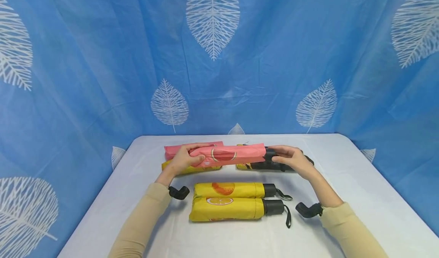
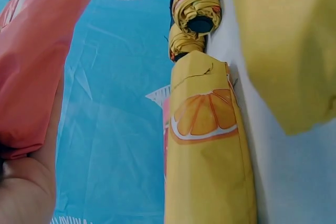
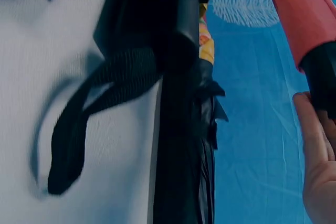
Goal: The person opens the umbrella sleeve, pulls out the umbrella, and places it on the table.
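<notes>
head cam: l. hand (image 1: 185, 159) has thumb & fingers curled round the l. end of a pink umbrella (image 1: 245, 153) (watermelon-printed), closed down to its thickness; r. hand (image 1: 295, 161) pinches the blk handle (image 1: 269, 154) at the other end, fingers likewise only part open. it's held abt level over the white table (image 1: 219, 239). two yellow umbrellas (image 1: 226, 209) lie side by side nearer the camera, w/ blk-&-yellow folded stuff (image 1: 264, 166) farther back, r. side.
</notes>
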The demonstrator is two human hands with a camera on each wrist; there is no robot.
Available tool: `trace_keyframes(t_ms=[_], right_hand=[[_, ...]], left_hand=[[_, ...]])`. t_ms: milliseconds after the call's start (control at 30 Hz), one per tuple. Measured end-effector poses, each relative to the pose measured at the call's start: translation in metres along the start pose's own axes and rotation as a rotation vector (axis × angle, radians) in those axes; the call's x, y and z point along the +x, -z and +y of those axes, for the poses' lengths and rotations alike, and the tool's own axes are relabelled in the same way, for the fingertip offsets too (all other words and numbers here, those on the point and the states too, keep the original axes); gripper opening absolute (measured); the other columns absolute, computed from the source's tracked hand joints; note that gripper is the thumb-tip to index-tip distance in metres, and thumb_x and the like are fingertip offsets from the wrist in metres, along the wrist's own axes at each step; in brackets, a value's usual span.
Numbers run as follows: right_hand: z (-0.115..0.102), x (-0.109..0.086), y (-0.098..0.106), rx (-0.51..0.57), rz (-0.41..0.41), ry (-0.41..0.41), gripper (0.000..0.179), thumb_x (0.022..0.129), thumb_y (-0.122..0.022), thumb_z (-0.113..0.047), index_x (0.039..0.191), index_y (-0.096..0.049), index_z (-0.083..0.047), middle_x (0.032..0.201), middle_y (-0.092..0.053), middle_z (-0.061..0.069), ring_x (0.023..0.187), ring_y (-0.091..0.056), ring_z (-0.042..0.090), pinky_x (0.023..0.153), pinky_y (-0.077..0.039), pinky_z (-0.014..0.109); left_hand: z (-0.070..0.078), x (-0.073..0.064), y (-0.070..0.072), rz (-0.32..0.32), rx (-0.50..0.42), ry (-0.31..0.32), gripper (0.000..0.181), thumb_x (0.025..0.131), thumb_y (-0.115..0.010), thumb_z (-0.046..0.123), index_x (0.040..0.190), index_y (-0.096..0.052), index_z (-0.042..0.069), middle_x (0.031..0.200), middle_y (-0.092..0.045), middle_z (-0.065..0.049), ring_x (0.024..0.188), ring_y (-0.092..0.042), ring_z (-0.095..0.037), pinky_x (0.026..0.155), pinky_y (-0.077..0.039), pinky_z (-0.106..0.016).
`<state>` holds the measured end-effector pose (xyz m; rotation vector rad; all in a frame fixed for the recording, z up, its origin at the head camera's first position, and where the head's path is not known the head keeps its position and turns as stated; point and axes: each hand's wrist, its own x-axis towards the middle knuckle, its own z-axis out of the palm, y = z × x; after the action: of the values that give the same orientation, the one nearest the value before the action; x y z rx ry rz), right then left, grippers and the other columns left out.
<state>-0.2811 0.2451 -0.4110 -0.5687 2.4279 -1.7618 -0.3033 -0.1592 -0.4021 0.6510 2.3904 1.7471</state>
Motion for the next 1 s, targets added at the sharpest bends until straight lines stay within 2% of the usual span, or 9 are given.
trace_keyframes(t_ms=[133,200,400,700,833,1000], right_hand=[[0.000,0.003,-0.008,0.010,0.006,-0.028,0.053,0.087,-0.070,-0.024,0.132,-0.053,-0.003,0.123,-0.059,0.015,0.104,-0.061,0.012,0.091,-0.043,0.054],[-0.002,0.005,-0.010,0.005,0.009,-0.035,0.052,0.086,-0.071,-0.025,0.130,-0.054,-0.003,0.120,-0.061,0.015,0.103,-0.061,0.015,0.091,-0.042,0.056],[-0.007,0.005,-0.012,-0.015,0.029,-0.063,0.050,0.086,-0.071,-0.026,0.128,-0.056,-0.004,0.116,-0.062,0.015,0.103,-0.060,0.019,0.090,-0.043,0.055],[-0.013,0.002,-0.015,0.013,0.066,-0.017,0.048,0.086,-0.071,-0.022,0.126,-0.055,-0.001,0.114,-0.063,0.011,0.097,-0.061,0.015,0.089,-0.042,0.057],[-0.015,-0.002,-0.013,0.007,0.104,0.005,0.046,0.087,-0.070,-0.021,0.126,-0.056,-0.001,0.110,-0.064,0.000,0.095,-0.060,0.013,0.085,-0.045,0.052],[-0.015,-0.006,-0.009,0.107,0.116,0.036,0.035,0.089,-0.067,-0.011,0.122,-0.059,-0.003,0.101,-0.066,-0.004,0.089,-0.061,0.014,0.077,-0.051,0.036]], left_hand=[[0.001,0.000,-0.001,-0.007,0.005,0.014,0.055,0.079,-0.077,0.033,0.128,-0.061,0.013,0.112,-0.062,-0.010,0.081,-0.059,-0.024,0.067,-0.053,-0.033],[0.002,0.000,-0.001,-0.007,-0.001,0.015,0.055,0.079,-0.077,0.033,0.128,-0.061,0.013,0.112,-0.061,-0.011,0.081,-0.059,-0.024,0.067,-0.053,-0.033],[0.003,0.001,-0.001,-0.019,-0.004,0.010,0.052,0.080,-0.077,0.031,0.127,-0.063,0.017,0.117,-0.060,-0.010,0.084,-0.059,-0.024,0.069,-0.053,-0.033],[0.009,-0.005,0.006,-0.113,-0.041,0.025,0.050,0.084,-0.073,0.025,0.131,-0.059,0.016,0.111,-0.061,-0.010,0.083,-0.056,-0.023,0.068,-0.051,-0.030],[0.010,-0.007,0.009,-0.128,-0.024,0.009,0.049,0.086,-0.072,0.022,0.132,-0.058,0.015,0.111,-0.061,-0.010,0.081,-0.055,-0.022,0.067,-0.050,-0.027],[0.010,-0.009,0.012,-0.129,0.009,0.001,0.051,0.085,-0.072,0.026,0.133,-0.057,0.014,0.114,-0.060,-0.008,0.085,-0.054,-0.023,0.068,-0.049,-0.028]])
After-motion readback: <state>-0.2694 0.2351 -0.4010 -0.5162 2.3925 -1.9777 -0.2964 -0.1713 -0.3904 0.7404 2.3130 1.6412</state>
